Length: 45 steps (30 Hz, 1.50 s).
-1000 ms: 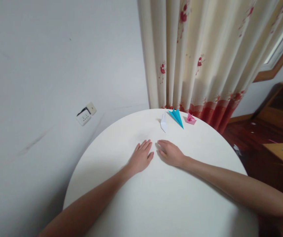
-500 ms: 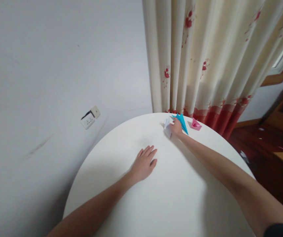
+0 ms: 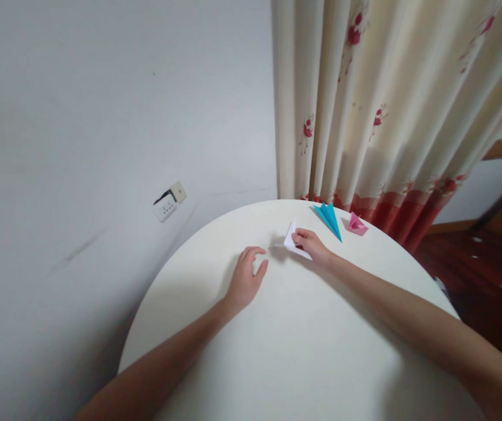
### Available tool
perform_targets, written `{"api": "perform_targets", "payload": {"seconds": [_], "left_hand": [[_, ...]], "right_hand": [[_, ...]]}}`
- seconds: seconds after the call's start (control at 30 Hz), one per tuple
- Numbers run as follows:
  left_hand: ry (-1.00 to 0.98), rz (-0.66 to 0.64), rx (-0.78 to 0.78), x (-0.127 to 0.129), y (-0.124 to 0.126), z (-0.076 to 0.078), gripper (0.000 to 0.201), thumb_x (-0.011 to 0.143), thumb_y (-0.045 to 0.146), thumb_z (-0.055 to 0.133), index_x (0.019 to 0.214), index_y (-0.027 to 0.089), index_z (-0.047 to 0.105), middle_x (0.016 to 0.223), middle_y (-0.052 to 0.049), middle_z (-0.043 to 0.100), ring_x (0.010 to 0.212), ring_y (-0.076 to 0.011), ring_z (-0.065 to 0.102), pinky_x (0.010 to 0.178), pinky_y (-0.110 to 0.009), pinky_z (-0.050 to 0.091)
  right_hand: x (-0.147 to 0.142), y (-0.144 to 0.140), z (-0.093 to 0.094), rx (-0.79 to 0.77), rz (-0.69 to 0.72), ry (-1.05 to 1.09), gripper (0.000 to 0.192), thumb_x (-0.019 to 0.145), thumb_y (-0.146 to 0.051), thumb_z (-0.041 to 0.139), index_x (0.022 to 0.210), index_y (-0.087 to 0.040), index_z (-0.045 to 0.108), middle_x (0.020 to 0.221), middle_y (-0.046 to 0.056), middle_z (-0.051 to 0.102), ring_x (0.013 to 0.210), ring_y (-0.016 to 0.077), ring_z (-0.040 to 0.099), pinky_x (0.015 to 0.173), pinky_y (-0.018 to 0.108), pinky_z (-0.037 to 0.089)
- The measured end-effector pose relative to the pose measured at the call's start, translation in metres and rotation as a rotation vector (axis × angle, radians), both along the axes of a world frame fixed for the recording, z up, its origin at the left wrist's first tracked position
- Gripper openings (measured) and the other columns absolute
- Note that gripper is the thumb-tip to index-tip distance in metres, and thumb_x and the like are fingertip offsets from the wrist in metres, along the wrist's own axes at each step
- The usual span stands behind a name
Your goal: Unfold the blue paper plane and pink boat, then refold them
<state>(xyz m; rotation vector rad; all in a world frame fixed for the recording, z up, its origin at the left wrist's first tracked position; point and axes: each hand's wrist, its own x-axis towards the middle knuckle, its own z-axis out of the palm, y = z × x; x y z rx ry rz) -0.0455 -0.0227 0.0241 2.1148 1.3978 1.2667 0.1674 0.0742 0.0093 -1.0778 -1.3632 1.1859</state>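
My right hand [image 3: 312, 245] pinches a white folded paper piece [image 3: 291, 238] and holds it just above the round white table [image 3: 277, 351], toward the far side. Slightly nearer and to the left, my left hand [image 3: 245, 279] hovers over the table with fingers loosely curled and nothing in it, a short gap from the white paper. A blue folded paper plane [image 3: 330, 218] and a small pink folded paper piece [image 3: 357, 225] lie at the table's far edge, right of my right hand.
A cream curtain with red flowers [image 3: 364, 105] hangs behind the table. The white wall carries a socket [image 3: 168, 202] at the left. Dark wooden floor and wooden furniture [image 3: 496, 257] lie to the right.
My right hand reached out to the far edge, took the white paper piece, and has drawn it back toward my left hand. The left hand's fingers have lifted and curled.
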Motion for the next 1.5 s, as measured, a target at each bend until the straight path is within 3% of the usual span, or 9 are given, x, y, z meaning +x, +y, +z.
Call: {"api": "perform_targets", "payload": {"seconds": [0.07, 0.2, 0.3, 0.57, 0.9, 1.03, 1.13, 1.37, 1.5], "left_hand": [[-0.094, 0.012, 0.034, -0.006, -0.006, 0.016, 0.026, 0.09, 0.029, 0.06, 0.115, 0.022, 0.059, 0.117, -0.008, 0.062, 0.113, -0.0215, 0.058, 0.094, -0.038, 0.049], [-0.183, -0.217, -0.149, -0.008, -0.025, 0.045, 0.035, 0.082, 0.027, 0.071, 0.116, 0.021, 0.064, 0.102, -0.005, 0.067, 0.093, -0.0179, 0.064, 0.077, -0.028, 0.052], [-0.094, -0.335, -0.228, -0.005, -0.036, 0.055, 0.013, 0.084, 0.026, 0.068, 0.095, 0.019, 0.073, 0.089, -0.004, 0.071, 0.08, -0.0155, 0.064, 0.074, -0.026, 0.05], [0.041, -0.288, -0.116, -0.004, -0.04, 0.056, 0.019, 0.09, 0.033, 0.063, 0.092, 0.019, 0.075, 0.087, -0.006, 0.073, 0.079, -0.0167, 0.065, 0.076, -0.028, 0.05], [-0.575, -0.333, -0.561, 0.01, -0.041, 0.037, 0.037, 0.08, 0.033, 0.073, 0.11, 0.016, 0.061, 0.075, 0.001, 0.063, 0.069, -0.0126, 0.063, 0.068, -0.026, 0.051], [-0.565, -0.2, -0.464, 0.015, -0.042, 0.033, 0.035, 0.077, 0.028, 0.073, 0.107, 0.016, 0.06, 0.071, 0.003, 0.06, 0.066, -0.0111, 0.06, 0.064, -0.023, 0.047], [-0.503, -0.173, -0.316, 0.018, -0.043, 0.034, 0.032, 0.078, 0.024, 0.071, 0.107, 0.016, 0.059, 0.07, 0.004, 0.058, 0.063, -0.0088, 0.056, 0.061, -0.02, 0.044], [-0.565, -0.174, -0.24, 0.02, -0.045, 0.038, 0.044, 0.085, 0.031, 0.067, 0.122, 0.022, 0.047, 0.094, 0.0, 0.058, 0.073, -0.0114, 0.064, 0.068, -0.025, 0.052], [-0.389, -0.258, -0.239, 0.02, -0.05, 0.034, 0.037, 0.087, 0.035, 0.066, 0.117, 0.022, 0.049, 0.109, -0.005, 0.058, 0.096, -0.0175, 0.065, 0.081, -0.03, 0.053]], "right_hand": [[-0.005, -0.038, 0.005, -0.088, 0.229, 0.113, 0.041, 0.073, -0.058, 0.071, 0.079, -0.018, 0.062, 0.068, 0.0, 0.06, 0.06, 0.0137, 0.053, 0.056, 0.025, 0.041], [-0.011, -0.102, 0.007, -0.287, 0.575, 0.249, 0.042, 0.074, -0.055, 0.077, 0.091, -0.018, 0.067, 0.07, 0.0, 0.064, 0.055, 0.0111, 0.052, 0.05, 0.022, 0.035], [-0.014, -0.127, 0.002, -0.322, 0.638, 0.287, 0.04, 0.074, -0.055, 0.078, 0.09, -0.019, 0.07, 0.071, -0.001, 0.064, 0.055, 0.0111, 0.052, 0.052, 0.023, 0.036], [-0.01, -0.146, -0.002, -0.337, 0.707, 0.306, 0.044, 0.076, -0.055, 0.077, 0.099, -0.018, 0.073, 0.07, -0.001, 0.065, 0.053, 0.0105, 0.051, 0.053, 0.022, 0.034], [-0.016, -0.143, -0.008, -0.286, 0.549, 0.304, 0.045, 0.073, -0.053, 0.08, 0.101, -0.018, 0.07, 0.073, -0.002, 0.062, 0.061, 0.0114, 0.05, 0.06, 0.025, 0.034], [-0.019, -0.146, 0.0, -0.1, 0.332, 0.185, 0.04, 0.074, -0.05, 0.079, 0.096, -0.019, 0.066, 0.073, -0.003, 0.057, 0.064, 0.0117, 0.048, 0.063, 0.026, 0.036], [-0.021, -0.151, 0.006, -0.037, 0.359, 0.114, 0.04, 0.075, -0.048, 0.079, 0.098, -0.02, 0.064, 0.08, -0.002, 0.059, 0.067, 0.0124, 0.049, 0.063, 0.026, 0.038], [-0.022, -0.156, 0.012, -0.156, 0.502, 0.182, 0.047, 0.072, -0.048, 0.082, 0.104, -0.017, 0.065, 0.083, 0.002, 0.066, 0.069, 0.014, 0.057, 0.061, 0.026, 0.04], [-0.021, -0.151, 0.017, -0.261, 0.389, 0.379, 0.045, 0.075, -0.05, 0.08, 0.102, -0.016, 0.066, 0.075, 0.001, 0.064, 0.065, 0.0124, 0.057, 0.058, 0.024, 0.041]]}}
